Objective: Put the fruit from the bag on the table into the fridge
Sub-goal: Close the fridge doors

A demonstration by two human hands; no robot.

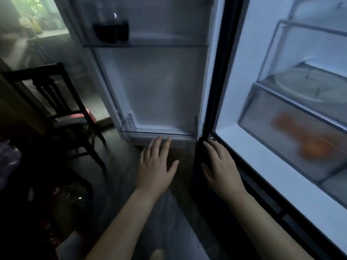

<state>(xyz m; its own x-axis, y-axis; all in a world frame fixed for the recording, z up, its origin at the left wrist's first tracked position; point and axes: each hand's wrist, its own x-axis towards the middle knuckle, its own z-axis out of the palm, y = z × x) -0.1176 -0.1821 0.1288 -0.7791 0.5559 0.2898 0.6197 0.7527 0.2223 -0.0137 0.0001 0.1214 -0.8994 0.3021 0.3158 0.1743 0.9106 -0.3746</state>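
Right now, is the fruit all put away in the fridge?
Done: orange fruit, blurred, lies in the crisper drawer. In hand: nothing; the left hand is at the bottom edge of the open fridge door, the right hand by the fridge frame. Left: shutting the door; no bag shows, so more fruit may wait.

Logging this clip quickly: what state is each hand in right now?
Left hand: open, fingers straight, holding nothing.
Right hand: open, fingers straight, holding nothing.
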